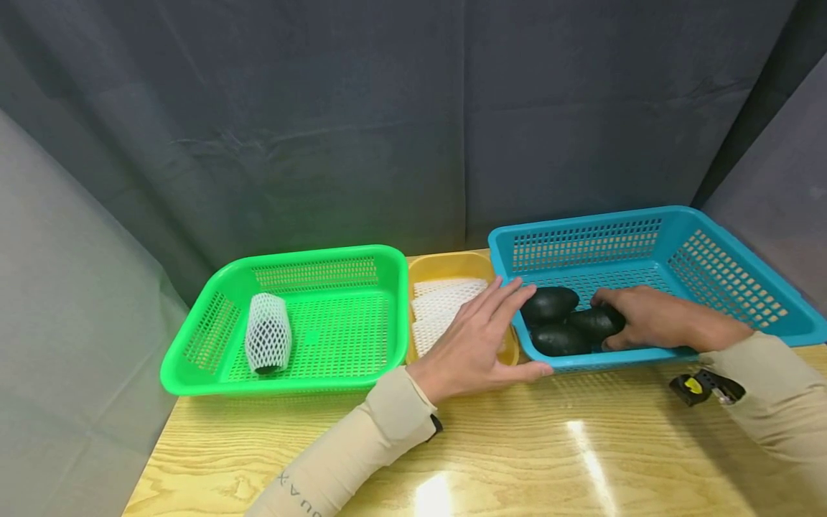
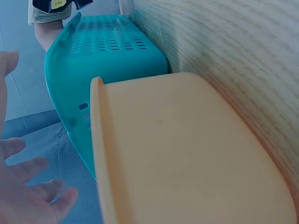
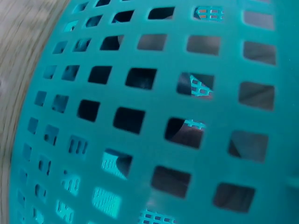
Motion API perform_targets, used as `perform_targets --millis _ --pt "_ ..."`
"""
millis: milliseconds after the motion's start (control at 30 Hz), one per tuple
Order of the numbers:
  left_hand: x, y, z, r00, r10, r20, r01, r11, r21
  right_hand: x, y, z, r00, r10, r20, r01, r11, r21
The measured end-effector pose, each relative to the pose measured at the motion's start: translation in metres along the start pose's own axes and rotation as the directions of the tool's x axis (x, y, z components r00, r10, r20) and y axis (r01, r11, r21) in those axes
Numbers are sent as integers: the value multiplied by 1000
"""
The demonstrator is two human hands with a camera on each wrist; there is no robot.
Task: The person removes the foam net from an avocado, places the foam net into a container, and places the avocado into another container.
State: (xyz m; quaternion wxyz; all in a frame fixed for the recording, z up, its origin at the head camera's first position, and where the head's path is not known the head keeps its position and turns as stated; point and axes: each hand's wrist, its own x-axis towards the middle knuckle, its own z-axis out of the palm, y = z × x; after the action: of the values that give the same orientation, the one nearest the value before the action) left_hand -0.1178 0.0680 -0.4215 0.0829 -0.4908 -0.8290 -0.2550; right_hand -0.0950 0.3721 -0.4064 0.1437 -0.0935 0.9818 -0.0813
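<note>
Three smooth black oval fruits lie together at the left end of the blue basket point(image 1: 711, 280). My right hand point(image 1: 655, 317) reaches over the front rim and grips the rightmost black oval fruit point(image 1: 596, 323), thumb and fingers around it. Beside it are a rear fruit point(image 1: 549, 304) and a front one point(image 1: 559, 340). My left hand point(image 1: 474, 345), fingers spread, hovers above the yellow bin point(image 1: 446, 263) near the blue rim and holds nothing. White foam net sleeves point(image 1: 446, 305) lie in that bin. In the right wrist view, the basket's perforated wall point(image 3: 215, 109) hides most of my hand.
On the left, a green basket point(image 1: 342, 337) holds one dark item in a white foam net point(image 1: 268, 334). The three containers stand side by side on a wooden table point(image 1: 517, 445), in front of a dark curtain point(image 1: 323, 129).
</note>
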Motion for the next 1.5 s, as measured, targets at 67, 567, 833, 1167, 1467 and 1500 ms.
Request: perform_targets --millis 67,567,833,1167,1467,1500 --pt "-1 0 -1 1000 -1 1 1 1000 -2 -1 0 0 1000 0 1 0 1000 9" --pt "0 -6 -11 998 22 -61 -21 1000 23 -8 -1 -15 999 -3 -36 5 999 34" --pt "-2 -16 -20 998 2 -70 3 998 70 -5 -9 -23 955 -128 -269 111 991 -74" --pt "-9 -31 -31 996 -66 -59 71 994 88 6 -24 -23 857 -198 -476 159 980 -123" --pt "-19 -46 -45 994 -102 -32 105 988 115 14 -30 -21 848 -252 -465 207 967 -146" --pt "-20 -48 -46 994 -105 -32 108 987 120 15 -31 -21 845 -262 -465 216 965 -151"
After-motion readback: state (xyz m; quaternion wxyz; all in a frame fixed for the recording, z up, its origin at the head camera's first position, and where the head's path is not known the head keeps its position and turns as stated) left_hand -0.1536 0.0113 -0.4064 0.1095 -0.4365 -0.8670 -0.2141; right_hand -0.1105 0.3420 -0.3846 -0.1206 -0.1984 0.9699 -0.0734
